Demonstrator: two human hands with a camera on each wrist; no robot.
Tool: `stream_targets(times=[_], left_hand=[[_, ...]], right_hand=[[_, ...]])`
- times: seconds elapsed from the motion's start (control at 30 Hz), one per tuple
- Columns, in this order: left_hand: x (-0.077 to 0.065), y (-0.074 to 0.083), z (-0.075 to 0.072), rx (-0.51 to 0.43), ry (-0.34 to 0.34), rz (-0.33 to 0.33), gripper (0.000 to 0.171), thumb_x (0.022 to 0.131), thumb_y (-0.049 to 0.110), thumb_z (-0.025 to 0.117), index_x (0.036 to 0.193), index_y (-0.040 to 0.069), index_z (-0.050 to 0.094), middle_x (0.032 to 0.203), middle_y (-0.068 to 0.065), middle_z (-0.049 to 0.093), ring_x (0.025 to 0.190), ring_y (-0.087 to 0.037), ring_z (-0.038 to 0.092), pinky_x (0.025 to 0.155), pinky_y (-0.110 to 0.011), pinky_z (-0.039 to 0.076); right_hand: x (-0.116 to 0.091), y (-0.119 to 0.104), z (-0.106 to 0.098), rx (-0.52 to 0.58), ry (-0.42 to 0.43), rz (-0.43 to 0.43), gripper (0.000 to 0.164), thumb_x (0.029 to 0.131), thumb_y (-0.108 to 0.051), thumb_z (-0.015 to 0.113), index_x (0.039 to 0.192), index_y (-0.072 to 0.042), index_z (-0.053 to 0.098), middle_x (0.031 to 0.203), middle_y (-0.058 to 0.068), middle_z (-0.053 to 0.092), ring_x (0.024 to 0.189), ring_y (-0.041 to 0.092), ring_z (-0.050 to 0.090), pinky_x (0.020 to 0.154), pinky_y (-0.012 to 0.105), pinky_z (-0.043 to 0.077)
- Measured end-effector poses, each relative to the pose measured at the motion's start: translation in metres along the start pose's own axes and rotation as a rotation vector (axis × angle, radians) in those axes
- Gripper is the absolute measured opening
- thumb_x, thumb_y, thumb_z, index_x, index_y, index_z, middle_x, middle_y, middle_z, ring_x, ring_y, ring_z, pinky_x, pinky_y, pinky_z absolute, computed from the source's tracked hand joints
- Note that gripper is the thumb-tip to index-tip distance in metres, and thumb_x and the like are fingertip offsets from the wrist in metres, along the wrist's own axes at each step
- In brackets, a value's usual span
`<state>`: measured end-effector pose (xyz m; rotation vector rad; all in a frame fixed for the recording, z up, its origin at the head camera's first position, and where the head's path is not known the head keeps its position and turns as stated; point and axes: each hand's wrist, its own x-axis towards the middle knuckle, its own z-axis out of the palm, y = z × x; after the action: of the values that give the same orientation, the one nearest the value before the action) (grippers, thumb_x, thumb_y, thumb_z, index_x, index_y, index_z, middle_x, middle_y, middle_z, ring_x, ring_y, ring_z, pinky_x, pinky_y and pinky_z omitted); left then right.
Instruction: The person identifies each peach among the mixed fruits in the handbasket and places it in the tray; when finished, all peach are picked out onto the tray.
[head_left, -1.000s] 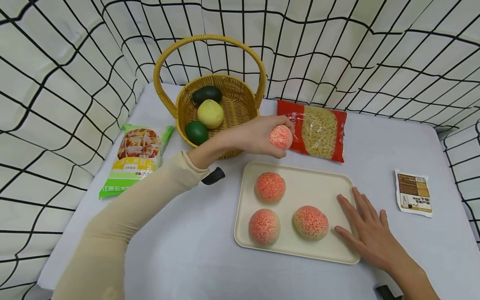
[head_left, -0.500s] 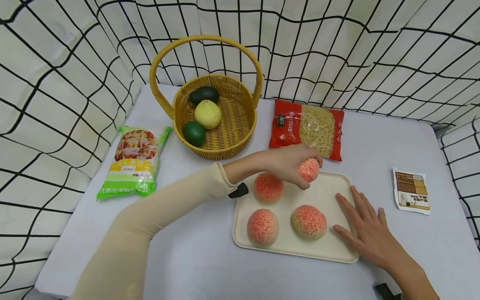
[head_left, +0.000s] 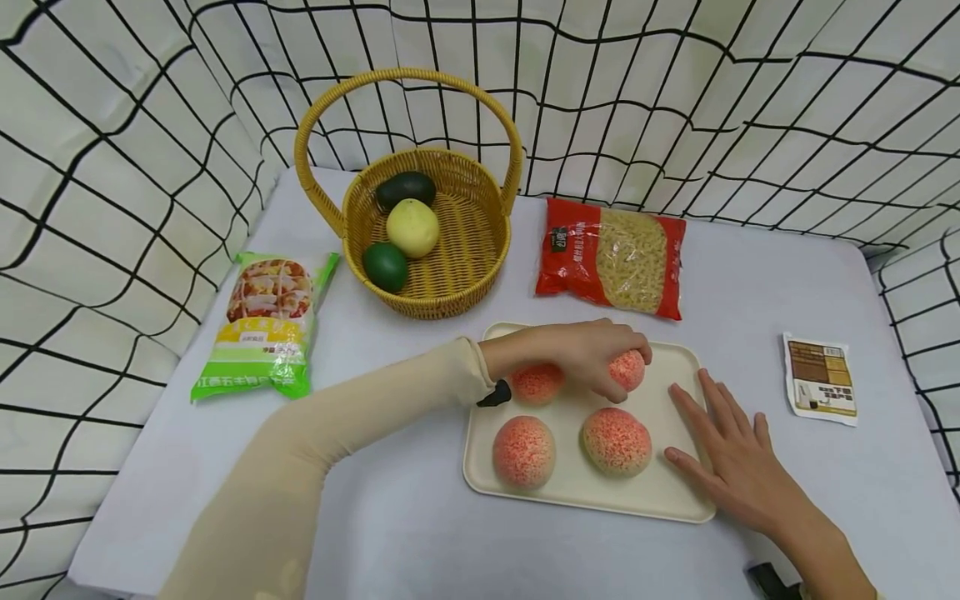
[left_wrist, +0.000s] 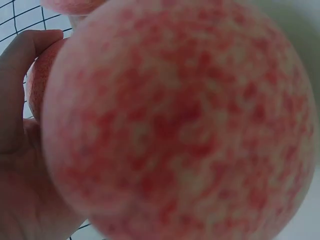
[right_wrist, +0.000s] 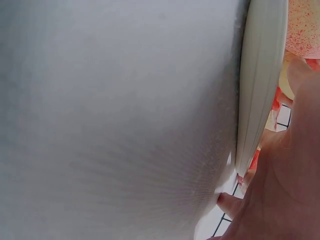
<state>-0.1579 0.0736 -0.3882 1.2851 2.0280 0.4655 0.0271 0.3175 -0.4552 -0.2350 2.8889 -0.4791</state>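
Note:
My left hand (head_left: 592, 354) grips a pink-speckled peach (head_left: 627, 369) at the back of the cream tray (head_left: 570, 479); whether the peach touches the tray, I cannot tell. Beneath the left wrist sits a second peach (head_left: 536, 383), partly covered. Two more lie along the tray's front: one peach (head_left: 524, 452) at left, another peach (head_left: 617, 442) near the middle. In the left wrist view a peach (left_wrist: 180, 120) fills the picture, and behind it the fingers curl round the held peach (left_wrist: 42, 80). My right hand (head_left: 738, 462), fingers spread, rests at the tray's right edge.
Behind the tray stands a yellow wicker basket (head_left: 471, 250) with a tall handle, holding two dark green fruits and a pale yellow one. A red pasta bag (head_left: 611, 258), a green food packet (head_left: 266, 325) and a small brown-white sachet (head_left: 820, 379) lie around. Black wire mesh borders the table.
The left hand has carried its peach from beside the basket and pasta bag rightward and forward, down to the back of the tray. The right hand stays where it was.

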Motion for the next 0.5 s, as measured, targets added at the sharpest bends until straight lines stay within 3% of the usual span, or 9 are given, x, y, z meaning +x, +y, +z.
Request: stream_targets(times=[0.23,0.5], left_hand=[[0.0052,-0.0011,0.0074,0.013,0.029,-0.013,0.068,0.099,0.032,0.075,0.157,0.016,0.045,0.151,-0.003,0.058,0.142,-0.019,0.051,0.12,-0.033,0.042],[0.0015,-0.005,0.0084,-0.054,0.07,-0.012,0.071,0.098,0.042,0.076,0.159,0.024,0.043,0.154,0.001,0.052,0.145,-0.015,0.046,0.123,-0.037,0.039]], right_hand=[[0.0019,0.0002,0.0012,0.0,-0.006,-0.007,0.085,0.102,-0.053,0.063,0.171,-0.035,0.018,0.182,0.01,-0.001,0.165,0.045,0.006,0.112,0.091,0.01],[0.0032,0.0012,-0.0002,-0.005,-0.016,-0.01,0.084,0.102,-0.054,0.062,0.172,-0.034,0.018,0.182,0.011,-0.001,0.165,0.047,0.009,0.11,0.092,0.013]])
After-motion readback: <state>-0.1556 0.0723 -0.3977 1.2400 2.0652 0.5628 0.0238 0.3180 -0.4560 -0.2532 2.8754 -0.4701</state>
